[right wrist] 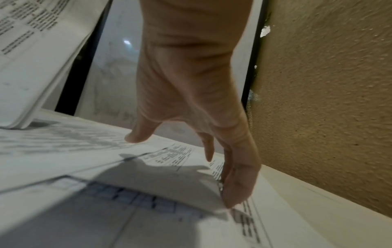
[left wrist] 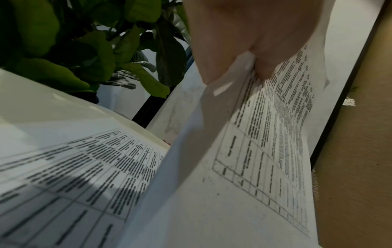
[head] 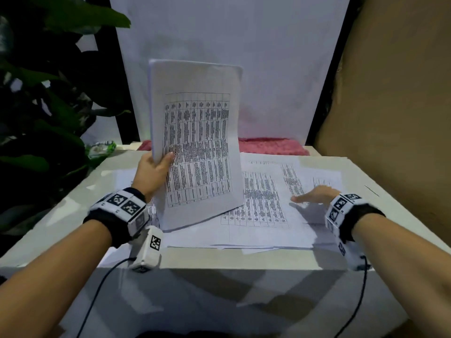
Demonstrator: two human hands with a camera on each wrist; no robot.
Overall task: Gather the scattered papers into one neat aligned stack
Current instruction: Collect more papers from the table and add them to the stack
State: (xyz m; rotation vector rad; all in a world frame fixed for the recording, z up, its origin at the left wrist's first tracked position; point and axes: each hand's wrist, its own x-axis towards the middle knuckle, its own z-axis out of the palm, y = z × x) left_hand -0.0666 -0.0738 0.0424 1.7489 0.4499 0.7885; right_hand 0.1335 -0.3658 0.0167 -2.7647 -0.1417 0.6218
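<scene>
On the white table (head: 317, 259) loose papers (head: 263, 215) lie spread out, a stack (head: 195, 132) stands tilted on them with the left hand (head: 152, 170) pinching its side, and the right hand (head: 314, 195) lies flat, fingers straight, on the papers.

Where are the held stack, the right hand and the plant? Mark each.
held stack (head: 195, 132), head view, on the printed table of its front sheet.
right hand (head: 314, 195), head view, on the back of the hand.
plant (left wrist: 99, 55), left wrist view, on a green leaf.
</scene>
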